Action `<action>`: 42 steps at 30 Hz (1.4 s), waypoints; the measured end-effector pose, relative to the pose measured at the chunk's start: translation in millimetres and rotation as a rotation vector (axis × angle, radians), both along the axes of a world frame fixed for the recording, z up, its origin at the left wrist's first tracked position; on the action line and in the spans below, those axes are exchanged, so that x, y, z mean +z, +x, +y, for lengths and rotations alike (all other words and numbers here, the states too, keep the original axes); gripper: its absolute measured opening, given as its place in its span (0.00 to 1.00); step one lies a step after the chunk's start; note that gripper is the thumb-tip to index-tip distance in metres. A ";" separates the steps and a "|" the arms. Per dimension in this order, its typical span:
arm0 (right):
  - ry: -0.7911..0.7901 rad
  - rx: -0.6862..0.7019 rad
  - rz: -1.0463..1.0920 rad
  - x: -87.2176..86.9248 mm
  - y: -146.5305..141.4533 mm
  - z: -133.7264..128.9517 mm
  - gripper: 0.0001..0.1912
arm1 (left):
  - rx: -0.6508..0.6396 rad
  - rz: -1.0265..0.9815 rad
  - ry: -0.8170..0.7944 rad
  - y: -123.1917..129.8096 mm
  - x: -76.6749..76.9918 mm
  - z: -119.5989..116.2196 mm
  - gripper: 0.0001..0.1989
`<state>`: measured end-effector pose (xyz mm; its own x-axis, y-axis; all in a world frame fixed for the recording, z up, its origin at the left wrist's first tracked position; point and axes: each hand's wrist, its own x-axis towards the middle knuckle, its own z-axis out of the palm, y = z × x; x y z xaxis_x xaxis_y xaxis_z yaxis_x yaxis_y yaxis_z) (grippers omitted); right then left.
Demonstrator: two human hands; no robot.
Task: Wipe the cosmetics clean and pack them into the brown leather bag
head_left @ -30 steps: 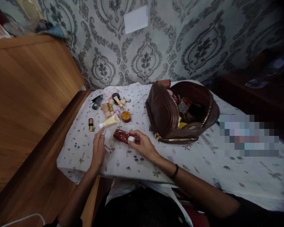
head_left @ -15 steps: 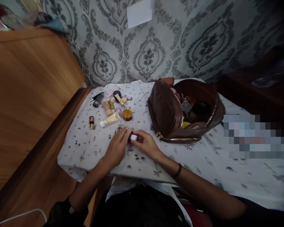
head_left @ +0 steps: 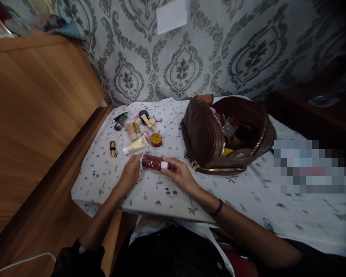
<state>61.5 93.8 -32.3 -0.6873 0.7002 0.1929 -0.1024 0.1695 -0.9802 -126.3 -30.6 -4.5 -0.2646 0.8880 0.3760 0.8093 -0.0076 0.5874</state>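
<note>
A small bottle of dark red colour with a white cap lies sideways between my hands, just above the printed cloth. The fingers and thumb of my right hand pinch it at the capped end. My left hand is curled at the other end, fingers closed. A thin whitish piece shows between those fingers and the bottle; I cannot tell what it is. Just beyond lie a cream tube with a white cap and a round gold-and-red jar.
An open brown bag full of small items stands on the right. Several cosmetics, among them a blush-toned tube and a dark bottle, cluster at the back left. A gold lipstick-like tube stands apart. A wooden cabinet borders the left.
My left hand has slid left off the bottle, which it was covering, and the red body now shows. My right hand keeps its hold at the white cap.
</note>
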 end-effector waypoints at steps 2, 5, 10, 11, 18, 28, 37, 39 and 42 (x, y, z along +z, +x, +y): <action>-0.013 -0.008 0.001 1.1 0.0 0.6 0.24 | 0.007 -0.022 0.007 -1.0 0.3 -1.8 0.20; -0.051 -0.029 0.008 3.1 -0.2 1.8 0.25 | 0.029 -0.045 0.012 0.0 0.5 -3.9 0.19; -0.061 -0.020 0.037 9.0 1.7 2.9 0.22 | 0.037 -0.051 0.036 0.9 6.3 -6.7 0.18; -0.054 -0.018 0.039 10.8 2.3 2.5 0.22 | 0.036 -0.040 0.043 0.4 8.7 -7.0 0.18; 0.063 -0.012 0.043 20.1 4.2 -4.9 0.26 | -0.072 0.134 0.034 7.5 30.3 -3.1 0.22; 0.065 -0.003 0.041 21.3 5.7 -8.6 0.28 | -0.263 0.418 -0.012 52.8 48.4 9.1 0.25; 0.194 -0.013 0.049 19.0 5.5 -8.2 0.16 | -0.096 0.243 -0.031 23.5 31.9 0.1 0.22; 0.252 -0.004 0.052 19.7 6.2 -6.9 0.12 | -0.079 0.155 -0.017 14.7 27.3 -1.9 0.21; 0.317 0.014 0.054 20.7 7.5 -4.6 0.12 | -0.045 0.040 -0.006 3.8 18.7 -4.6 0.20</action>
